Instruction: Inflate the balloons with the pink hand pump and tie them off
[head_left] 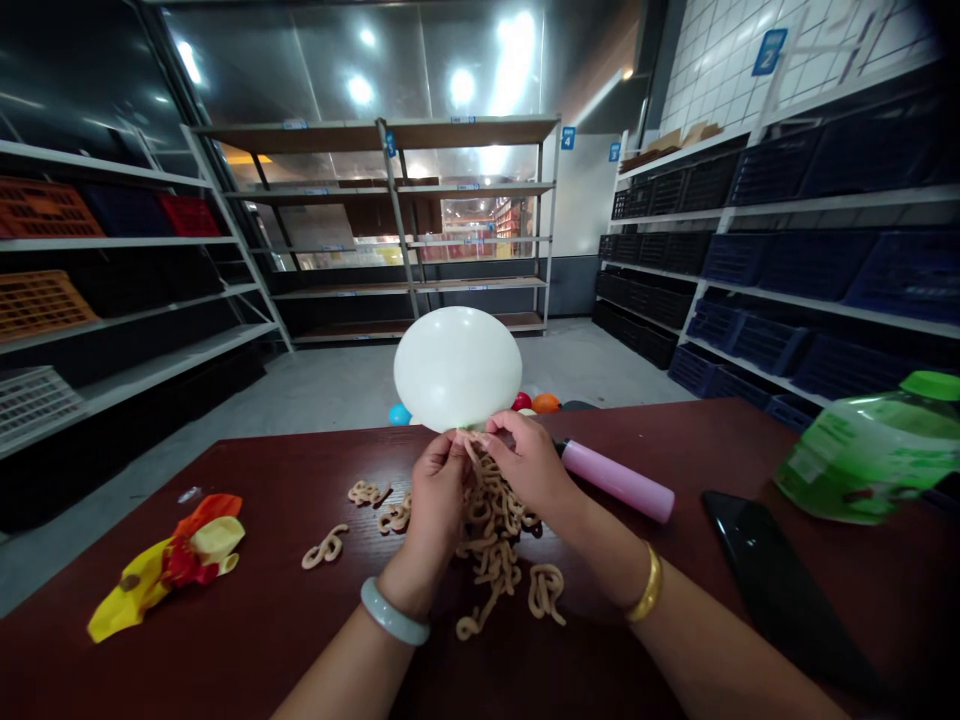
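An inflated white balloon [458, 365] stands upright just beyond the table's far edge, its neck down between my hands. My left hand [439, 488] is closed in a pinch at the neck. My right hand [529, 460] pinches beside it, thumb and forefinger on a tan cord [471, 448] that crosses the neck. The fingertips partly hide the neck and how the cord runs round it. Beneath and between my hands lies a loose heap of curled tan cords [491, 525], with several separate pieces around it.
On the dark red table [285, 620], deflated balloons [171, 562] lie left. A pink hand pump [619, 480], a black phone [772, 570] and a green-capped bottle [870, 450] are on the right. Inflated balloons [546, 403] show behind the table. Shelves with crates [739, 258] stand around.
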